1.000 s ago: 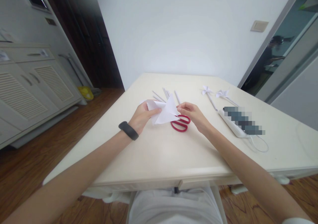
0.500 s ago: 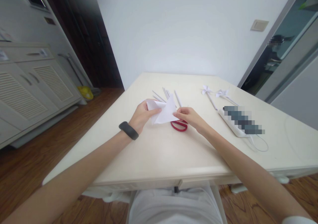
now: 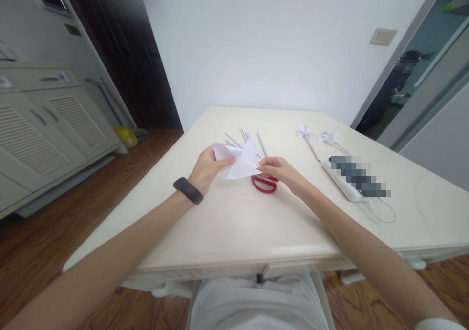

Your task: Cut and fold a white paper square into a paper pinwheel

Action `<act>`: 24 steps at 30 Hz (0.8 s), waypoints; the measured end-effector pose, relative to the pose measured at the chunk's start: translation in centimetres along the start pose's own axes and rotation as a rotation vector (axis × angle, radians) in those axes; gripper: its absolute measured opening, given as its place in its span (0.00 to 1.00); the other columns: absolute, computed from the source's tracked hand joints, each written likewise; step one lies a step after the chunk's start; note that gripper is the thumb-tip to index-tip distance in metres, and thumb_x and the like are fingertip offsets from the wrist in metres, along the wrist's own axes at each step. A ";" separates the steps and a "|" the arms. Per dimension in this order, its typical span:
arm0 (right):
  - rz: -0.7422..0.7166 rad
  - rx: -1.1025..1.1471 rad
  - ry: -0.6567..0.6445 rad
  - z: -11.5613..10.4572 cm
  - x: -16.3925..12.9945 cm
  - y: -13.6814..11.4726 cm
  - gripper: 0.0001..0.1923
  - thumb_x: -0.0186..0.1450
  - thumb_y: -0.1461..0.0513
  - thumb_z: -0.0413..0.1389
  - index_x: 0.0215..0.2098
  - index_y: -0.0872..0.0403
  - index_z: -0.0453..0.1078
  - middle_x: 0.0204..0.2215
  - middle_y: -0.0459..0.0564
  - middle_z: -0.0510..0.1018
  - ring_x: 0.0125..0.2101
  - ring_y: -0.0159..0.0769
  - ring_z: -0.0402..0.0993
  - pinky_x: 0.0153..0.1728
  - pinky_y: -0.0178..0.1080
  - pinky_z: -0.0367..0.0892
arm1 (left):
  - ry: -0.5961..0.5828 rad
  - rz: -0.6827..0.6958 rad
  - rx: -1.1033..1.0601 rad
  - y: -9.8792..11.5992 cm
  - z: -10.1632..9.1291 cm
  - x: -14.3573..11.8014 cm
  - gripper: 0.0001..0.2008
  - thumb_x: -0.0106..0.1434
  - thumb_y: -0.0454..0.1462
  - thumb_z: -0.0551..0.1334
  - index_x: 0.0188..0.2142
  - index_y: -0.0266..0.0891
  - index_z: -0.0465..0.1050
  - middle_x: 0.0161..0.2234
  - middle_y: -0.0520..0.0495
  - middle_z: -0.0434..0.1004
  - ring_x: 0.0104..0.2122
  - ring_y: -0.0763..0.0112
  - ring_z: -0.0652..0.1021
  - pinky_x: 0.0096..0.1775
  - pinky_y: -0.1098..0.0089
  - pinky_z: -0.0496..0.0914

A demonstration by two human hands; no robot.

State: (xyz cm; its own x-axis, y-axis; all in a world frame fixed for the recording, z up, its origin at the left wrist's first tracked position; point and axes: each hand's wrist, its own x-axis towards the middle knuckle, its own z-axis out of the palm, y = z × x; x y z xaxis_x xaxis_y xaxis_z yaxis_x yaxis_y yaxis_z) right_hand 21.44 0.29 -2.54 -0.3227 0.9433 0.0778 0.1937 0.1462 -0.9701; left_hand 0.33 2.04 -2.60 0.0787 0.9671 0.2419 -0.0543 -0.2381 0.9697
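My left hand (image 3: 209, 168), with a dark band on its wrist, holds a folded white paper pinwheel (image 3: 240, 166), the thumb pressed on its middle. The sheet has pointed flaps, one standing up at the top right. My right hand (image 3: 276, 169) is closed at the paper's right corner, its fingertips pinching there; the exact contact is partly hidden. Beneath the right fingers lie scissors with red handles (image 3: 264, 186), their blades covered by the paper and hand. Behind the paper rest several thin white paper sticks (image 3: 263, 144) on the table.
Two finished-looking paper pinwheels on sticks (image 3: 310, 147) lie at the table's back right. In front of them stands a white device (image 3: 339, 181) with a blurred top and a white cable (image 3: 384, 220). The cream table (image 3: 234, 227) meets the wall behind. A person is beyond the right doorway.
The paper has shifted slightly left with my left hand. My right fingertips have moved from over the paper's right part out to its corner.
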 end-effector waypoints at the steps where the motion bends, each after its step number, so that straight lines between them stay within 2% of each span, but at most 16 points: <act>1: -0.003 0.010 -0.004 0.0 0.0 -0.1 0.08 0.56 0.57 0.56 0.27 0.55 0.68 0.25 0.45 0.72 0.27 0.32 0.68 0.29 0.34 0.59 | 0.001 -0.003 -0.003 0.0 0.0 0.0 0.20 0.45 0.37 0.69 0.40 0.37 0.71 0.36 0.47 0.76 0.36 0.63 0.75 0.38 0.65 0.68; 7: -0.043 0.039 -0.040 -0.3 0.1 -0.1 0.08 0.56 0.58 0.58 0.29 0.55 0.71 0.26 0.46 0.75 0.30 0.32 0.70 0.34 0.35 0.61 | 0.012 0.028 0.008 0.0 -0.2 0.2 0.19 0.46 0.37 0.69 0.39 0.37 0.70 0.36 0.47 0.76 0.36 0.64 0.75 0.38 0.66 0.68; 14: -0.150 0.012 -0.031 -0.4 0.0 -0.3 0.11 0.59 0.55 0.56 0.29 0.55 0.72 0.22 0.45 0.72 0.27 0.32 0.68 0.33 0.35 0.61 | 0.023 0.004 -0.021 0.1 -0.1 0.2 0.20 0.45 0.37 0.69 0.39 0.36 0.70 0.36 0.46 0.77 0.36 0.62 0.76 0.38 0.64 0.70; 19: -0.207 0.020 -0.015 -0.5 0.0 -0.4 0.14 0.62 0.55 0.52 0.24 0.55 0.69 0.26 0.47 0.72 0.31 0.33 0.69 0.39 0.37 0.63 | 0.013 -0.006 -0.045 0.2 -0.1 0.1 0.20 0.45 0.37 0.69 0.39 0.36 0.71 0.36 0.46 0.77 0.37 0.61 0.76 0.40 0.62 0.70; 22: -0.247 0.070 -0.025 -0.5 0.0 -0.4 0.07 0.60 0.57 0.54 0.32 0.53 0.69 0.28 0.46 0.73 0.31 0.32 0.69 0.39 0.37 0.64 | -0.012 -0.024 -0.065 0.4 0.0 0.0 0.18 0.47 0.36 0.68 0.38 0.35 0.71 0.37 0.46 0.77 0.38 0.61 0.76 0.40 0.62 0.70; 24: -0.277 0.113 -0.052 -0.6 -0.1 -0.5 0.09 0.59 0.60 0.55 0.38 0.50 0.67 0.30 0.45 0.74 0.31 0.32 0.69 0.37 0.36 0.64 | -0.020 -0.041 -0.067 0.6 0.1 -0.1 0.17 0.48 0.36 0.68 0.38 0.35 0.71 0.37 0.45 0.77 0.38 0.61 0.76 0.40 0.63 0.69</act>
State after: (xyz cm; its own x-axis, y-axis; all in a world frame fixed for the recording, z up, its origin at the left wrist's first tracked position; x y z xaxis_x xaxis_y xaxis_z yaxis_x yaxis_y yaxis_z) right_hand 21.90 0.30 -1.94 -0.3961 0.8554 0.3337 -0.0116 0.3588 -0.9334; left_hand 0.41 1.78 -2.06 0.1022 0.9738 0.2032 -0.1175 -0.1910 0.9745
